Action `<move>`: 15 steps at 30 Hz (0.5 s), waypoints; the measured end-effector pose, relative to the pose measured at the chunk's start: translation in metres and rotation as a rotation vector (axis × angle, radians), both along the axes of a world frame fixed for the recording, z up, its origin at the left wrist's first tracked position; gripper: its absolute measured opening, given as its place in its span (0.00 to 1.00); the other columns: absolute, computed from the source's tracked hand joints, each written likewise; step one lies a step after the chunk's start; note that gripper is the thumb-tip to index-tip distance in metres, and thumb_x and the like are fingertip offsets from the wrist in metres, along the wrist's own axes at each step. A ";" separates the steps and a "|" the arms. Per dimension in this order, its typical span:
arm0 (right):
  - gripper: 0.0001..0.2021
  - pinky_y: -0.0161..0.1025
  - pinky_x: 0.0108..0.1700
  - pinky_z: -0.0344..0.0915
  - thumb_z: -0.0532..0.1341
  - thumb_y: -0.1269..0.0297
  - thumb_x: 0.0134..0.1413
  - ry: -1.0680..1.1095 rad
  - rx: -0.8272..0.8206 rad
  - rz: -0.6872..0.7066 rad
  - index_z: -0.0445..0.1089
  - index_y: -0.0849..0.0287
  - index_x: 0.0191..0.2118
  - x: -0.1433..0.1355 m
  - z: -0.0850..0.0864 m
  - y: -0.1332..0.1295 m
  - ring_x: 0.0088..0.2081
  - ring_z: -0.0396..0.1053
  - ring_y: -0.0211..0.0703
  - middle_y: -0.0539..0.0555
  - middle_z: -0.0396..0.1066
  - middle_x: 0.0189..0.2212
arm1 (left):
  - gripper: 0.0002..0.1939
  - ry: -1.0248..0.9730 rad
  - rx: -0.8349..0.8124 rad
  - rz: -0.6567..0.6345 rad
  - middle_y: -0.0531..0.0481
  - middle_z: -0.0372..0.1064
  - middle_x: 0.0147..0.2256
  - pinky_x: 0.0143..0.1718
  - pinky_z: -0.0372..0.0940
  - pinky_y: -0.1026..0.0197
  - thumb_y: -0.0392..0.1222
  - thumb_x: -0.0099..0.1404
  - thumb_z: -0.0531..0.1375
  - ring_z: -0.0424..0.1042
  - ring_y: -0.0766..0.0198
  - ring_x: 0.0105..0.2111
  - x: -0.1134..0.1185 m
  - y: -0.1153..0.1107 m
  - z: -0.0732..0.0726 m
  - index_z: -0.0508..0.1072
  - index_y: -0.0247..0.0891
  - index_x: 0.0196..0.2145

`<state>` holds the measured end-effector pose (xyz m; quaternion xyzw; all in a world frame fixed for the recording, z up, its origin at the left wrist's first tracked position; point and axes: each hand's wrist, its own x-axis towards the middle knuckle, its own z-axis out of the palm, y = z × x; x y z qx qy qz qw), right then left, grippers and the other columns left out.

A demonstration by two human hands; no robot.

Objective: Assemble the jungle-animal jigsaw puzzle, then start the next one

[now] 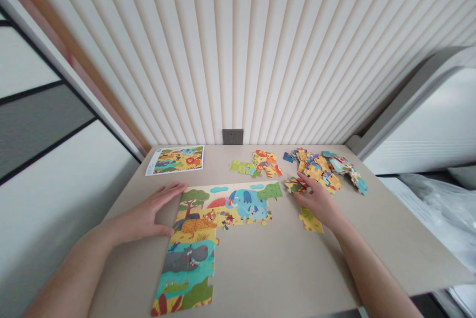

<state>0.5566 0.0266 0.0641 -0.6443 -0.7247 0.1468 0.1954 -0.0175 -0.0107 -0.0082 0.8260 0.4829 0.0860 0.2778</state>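
Note:
A partly joined animal puzzle (197,226) lies on the table in an L shape, with elephants along the top and a hippo lower left. My left hand (154,211) rests at its left edge, fingers spread and holding nothing. My right hand (316,199) has its thumb and index finger on a green and brown puzzle piece (294,185), just right of the puzzle's upper right corner. Below that hand lies a yellow and green piece (311,221). A heap of loose pieces (316,166) is behind my right hand.
The picture sheet (176,159) lies at the back left of the table (260,263). Joined lion pieces (267,163) and green pieces (245,168) sit at the back middle. Behind the table is a ribbed wall with a socket (233,136). Plastic wrap (435,199) is off the right edge.

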 end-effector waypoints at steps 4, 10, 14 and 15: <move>0.33 0.50 0.49 0.73 0.64 0.54 0.59 0.066 0.006 0.026 0.66 0.54 0.69 -0.008 0.017 -0.015 0.50 0.76 0.55 0.60 0.77 0.57 | 0.57 -0.008 0.039 -0.019 0.45 0.42 0.77 0.74 0.47 0.36 0.68 0.62 0.68 0.42 0.38 0.76 0.001 0.000 -0.003 0.42 0.56 0.77; 0.31 0.54 0.60 0.70 0.66 0.53 0.60 0.088 -0.086 0.098 0.68 0.51 0.68 -0.043 0.017 -0.062 0.57 0.73 0.57 0.60 0.71 0.63 | 0.57 0.001 0.052 -0.027 0.46 0.42 0.77 0.74 0.45 0.35 0.69 0.62 0.68 0.43 0.38 0.76 0.003 0.001 -0.001 0.42 0.56 0.77; 0.29 0.51 0.63 0.69 0.65 0.53 0.62 0.123 -0.112 0.069 0.68 0.50 0.67 -0.056 0.008 -0.079 0.59 0.72 0.54 0.58 0.68 0.64 | 0.56 0.007 0.071 -0.023 0.46 0.43 0.77 0.74 0.46 0.38 0.68 0.62 0.68 0.44 0.39 0.76 0.002 0.001 -0.004 0.44 0.55 0.77; 0.29 0.50 0.62 0.70 0.65 0.53 0.63 0.125 -0.107 0.065 0.68 0.49 0.67 -0.056 0.008 -0.080 0.59 0.72 0.54 0.58 0.67 0.64 | 0.56 0.006 0.075 -0.018 0.45 0.43 0.77 0.74 0.47 0.38 0.68 0.62 0.68 0.44 0.39 0.76 0.002 0.001 -0.004 0.45 0.54 0.77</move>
